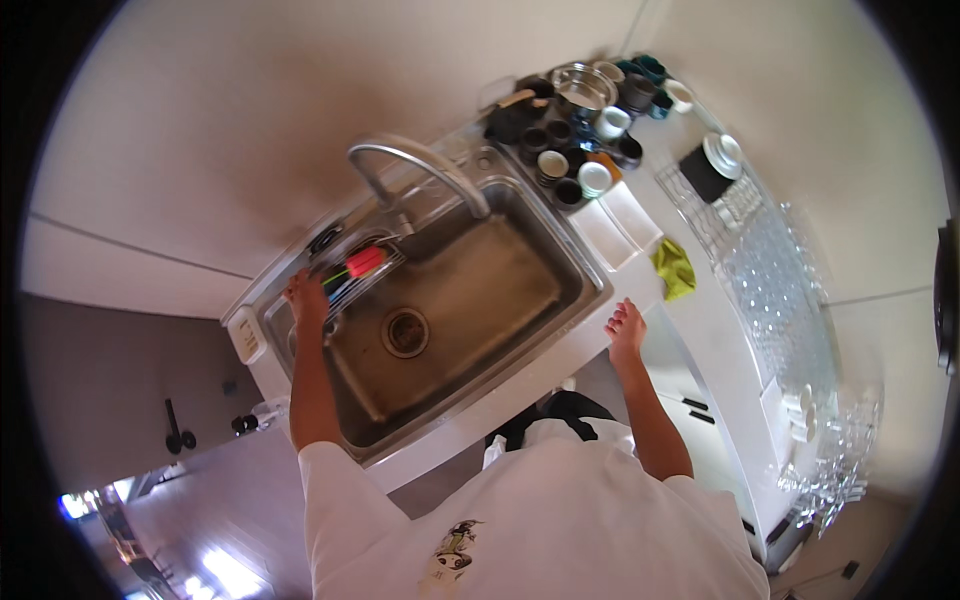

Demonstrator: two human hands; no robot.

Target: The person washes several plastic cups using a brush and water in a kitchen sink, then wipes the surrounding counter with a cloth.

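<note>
My left hand [306, 298] reaches to the wire caddy [367, 283] at the left end of the stainless steel sink [480, 285]. Its fingers blur against dark items there, so whether they grip anything is unclear. In the caddy lies a red sponge-like piece [365, 261] with a thin green handle running from it towards my hand. Near the sink's right front corner, my right hand [627, 330] hangs by the counter edge, fingers loosely bent and slightly apart, with nothing seen in it. A curved faucet [427, 157] arches over the basin, and a round drain [406, 332] shows in its floor.
Right of the sink stand several dark and white cups [568, 193], a steel pot [583, 88] and white trays [616, 225]. A yellow-green cloth [674, 268] lies on the counter. Clear glassware [780, 277] fills the far right. A white holder [246, 334] sits at the left corner.
</note>
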